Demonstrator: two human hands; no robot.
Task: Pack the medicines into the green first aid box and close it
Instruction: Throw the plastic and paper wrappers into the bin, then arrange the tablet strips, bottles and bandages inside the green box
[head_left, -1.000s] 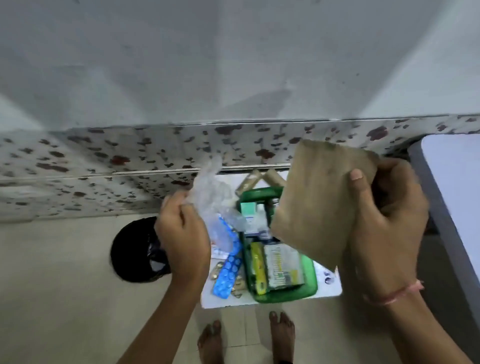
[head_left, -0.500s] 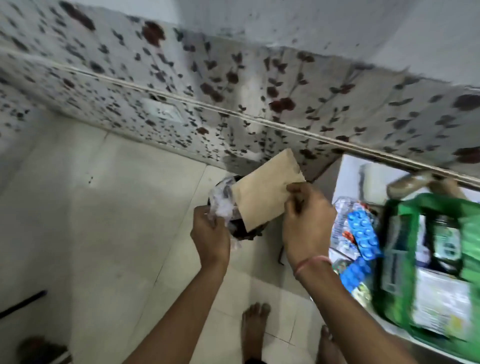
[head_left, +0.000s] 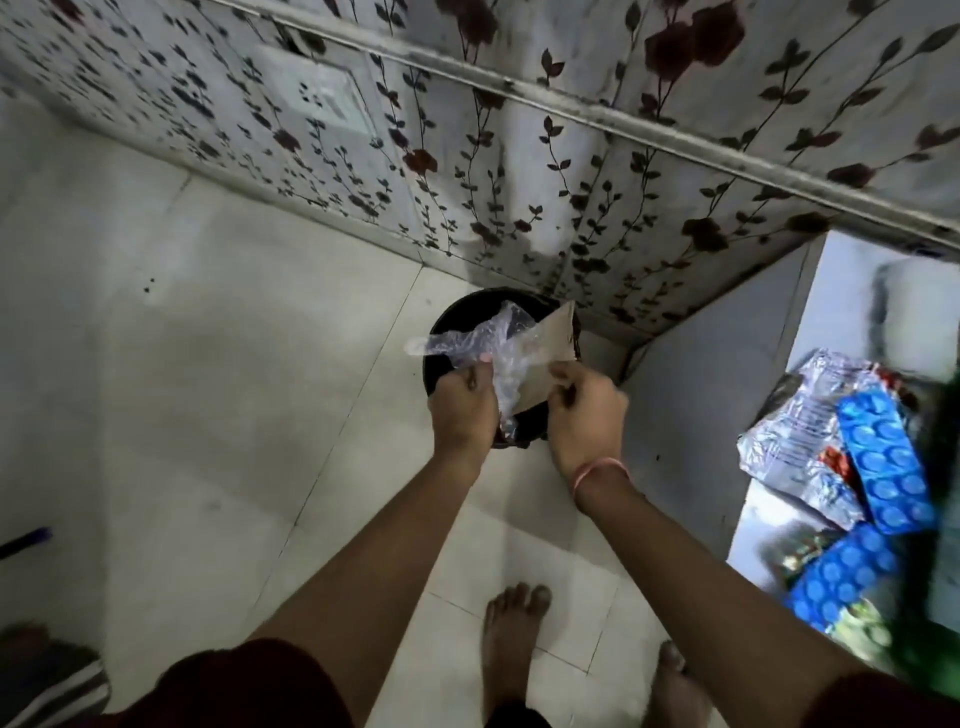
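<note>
Left hand (head_left: 464, 402): held a clear plastic bag (head_left: 483, 345) over the black bin (head_left: 452, 322)
Right hand (head_left: 587, 410): held a brown paper packet (head_left: 548, 353)
Left to do: pill strips (head_left: 878, 462) were not packed

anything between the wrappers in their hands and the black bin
Nothing visible. The left hand holds the clear plastic and the right hand the brown paper directly over the open black bin.

Blue blister strips (head_left: 883, 467), silver packs (head_left: 800, 447), on white table's edge (head_left: 769, 499)
</note>
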